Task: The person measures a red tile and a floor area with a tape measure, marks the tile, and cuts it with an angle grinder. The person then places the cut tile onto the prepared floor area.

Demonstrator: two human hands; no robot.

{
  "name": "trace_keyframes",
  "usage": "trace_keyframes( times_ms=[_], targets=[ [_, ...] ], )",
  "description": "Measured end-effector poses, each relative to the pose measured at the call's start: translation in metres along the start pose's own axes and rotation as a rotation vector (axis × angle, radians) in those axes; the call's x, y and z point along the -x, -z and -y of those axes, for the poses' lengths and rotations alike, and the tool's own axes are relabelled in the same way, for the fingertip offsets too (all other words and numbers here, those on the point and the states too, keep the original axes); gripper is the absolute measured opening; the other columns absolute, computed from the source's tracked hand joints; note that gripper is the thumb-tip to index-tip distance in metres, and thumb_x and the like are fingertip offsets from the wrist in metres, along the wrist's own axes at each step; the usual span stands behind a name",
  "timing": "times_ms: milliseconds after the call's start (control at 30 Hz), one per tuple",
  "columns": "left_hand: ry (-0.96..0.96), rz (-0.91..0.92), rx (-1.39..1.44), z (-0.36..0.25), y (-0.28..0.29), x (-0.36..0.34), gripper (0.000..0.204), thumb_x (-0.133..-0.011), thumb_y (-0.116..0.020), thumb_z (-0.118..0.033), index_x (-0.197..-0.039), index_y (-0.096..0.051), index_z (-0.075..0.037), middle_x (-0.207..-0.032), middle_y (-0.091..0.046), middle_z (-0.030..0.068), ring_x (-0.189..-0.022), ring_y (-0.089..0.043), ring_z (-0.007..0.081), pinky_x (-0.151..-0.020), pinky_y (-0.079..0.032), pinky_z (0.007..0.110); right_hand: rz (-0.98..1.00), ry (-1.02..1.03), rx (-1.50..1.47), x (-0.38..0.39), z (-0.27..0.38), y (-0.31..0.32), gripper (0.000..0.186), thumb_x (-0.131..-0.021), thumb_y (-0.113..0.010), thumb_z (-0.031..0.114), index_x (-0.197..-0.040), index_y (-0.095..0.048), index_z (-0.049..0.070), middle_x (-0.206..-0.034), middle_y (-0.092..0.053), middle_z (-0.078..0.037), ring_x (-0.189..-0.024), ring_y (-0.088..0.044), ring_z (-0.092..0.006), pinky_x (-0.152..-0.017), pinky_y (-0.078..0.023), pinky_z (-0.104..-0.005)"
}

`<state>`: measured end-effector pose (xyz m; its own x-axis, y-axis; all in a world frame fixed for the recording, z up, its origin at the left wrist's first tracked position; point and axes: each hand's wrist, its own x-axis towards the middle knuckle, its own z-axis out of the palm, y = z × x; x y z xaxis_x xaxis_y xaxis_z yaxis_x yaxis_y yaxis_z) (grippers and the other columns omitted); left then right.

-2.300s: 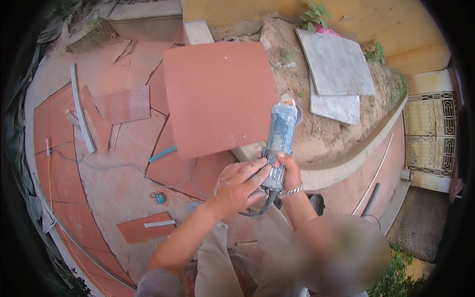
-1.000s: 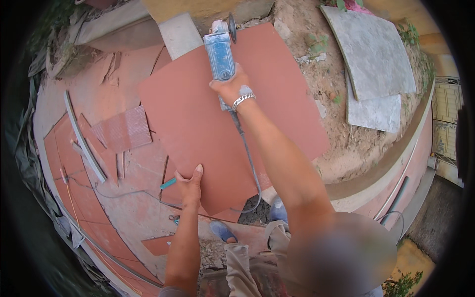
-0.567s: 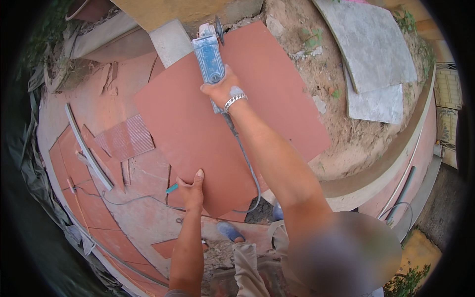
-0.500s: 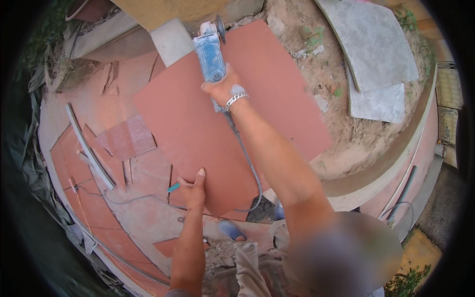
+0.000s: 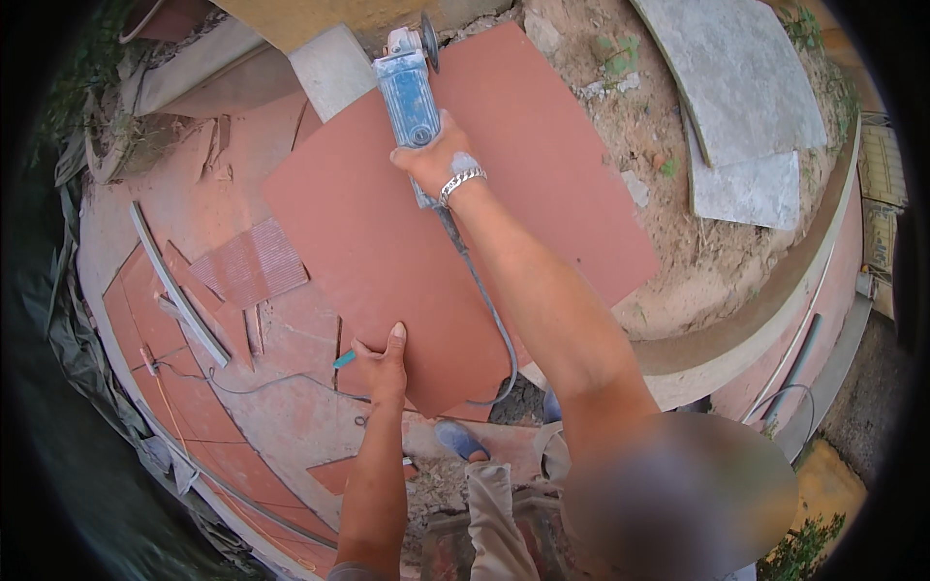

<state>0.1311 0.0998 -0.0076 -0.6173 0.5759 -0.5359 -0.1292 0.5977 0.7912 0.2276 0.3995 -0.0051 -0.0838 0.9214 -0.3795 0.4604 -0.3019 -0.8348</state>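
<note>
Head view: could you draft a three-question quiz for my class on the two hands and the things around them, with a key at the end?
1. What does the right hand hold? a) a hammer b) an angle grinder c) a trowel
2. True or false: the left hand has its thumb on the large red tile.
3. How many grey slabs lie on the soil at the right?

Key: 1: b. 2: true. 3: two, one partly covering the other.

Right hand [image 5: 436, 163] gripping, outstretched, left hand [image 5: 382, 372] nearer, thumb [image 5: 397, 336] extended
</note>
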Motion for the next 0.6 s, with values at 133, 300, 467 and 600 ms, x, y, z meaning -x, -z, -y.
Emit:
trace_keyframes(
  times_ms=[133, 300, 467, 600],
  targets=[
    [0.010, -0.010, -0.013, -0.0019, -0.0008, 0.0005, 0.068, -0.089, -0.083, -0.027, -0.134, -0.041, 0.003, -0.130, -0.059, 0.0187, -0.119, -0.058, 0.0246, -0.104, -0.047, 0.039, -0.018, 0.001, 0.015, -0.0002, -0.0023, -0.0014, 0.097, -0.070, -0.082, 0.031, -0.147, -0.039, -0.012, -0.125, -0.067, -0.027, -0.114, -0.069, -0.0346, -0.098, -0.055, -0.0395],
    [-0.002, -0.018, -0.043, -0.0004, -0.0005, -0.0001, 0.067, -0.089, -0.083, -0.027, -0.133, -0.042, 0.003, -0.128, -0.060, 0.0186, -0.116, -0.060, 0.0244, -0.102, -0.049, 0.038, 0.002, 0.002, 0.011, 0.0009, -0.0009, -0.0013, 0.101, -0.070, -0.082, 0.030, -0.148, -0.036, -0.014, -0.127, -0.066, -0.028, -0.116, -0.068, -0.0349, -0.099, -0.054, -0.0394],
    [-0.005, -0.011, -0.036, 0.0039, 0.0008, -0.0018, 0.066, -0.089, -0.084, -0.027, -0.132, -0.043, 0.003, -0.128, -0.060, 0.0184, -0.116, -0.060, 0.0243, -0.102, -0.049, 0.038, 0.031, -0.014, 0.006, 0.0007, 0.0029, 0.0013, 0.100, -0.071, -0.081, 0.031, -0.148, -0.036, -0.014, -0.128, -0.065, -0.028, -0.116, -0.068, -0.0348, -0.099, -0.054, -0.0393],
    [-0.019, -0.013, -0.006, 0.0051, 0.0003, -0.0018, 0.066, -0.089, -0.083, -0.027, -0.132, -0.043, 0.004, -0.127, -0.060, 0.0186, -0.116, -0.060, 0.0248, -0.102, -0.048, 0.038, 0.011, -0.013, 0.058, 0.0033, 0.0070, 0.0035, 0.101, -0.071, -0.081, 0.032, -0.148, -0.036, -0.015, -0.128, -0.066, -0.027, -0.116, -0.068, -0.0346, -0.099, -0.054, -0.0392]
  ],
)
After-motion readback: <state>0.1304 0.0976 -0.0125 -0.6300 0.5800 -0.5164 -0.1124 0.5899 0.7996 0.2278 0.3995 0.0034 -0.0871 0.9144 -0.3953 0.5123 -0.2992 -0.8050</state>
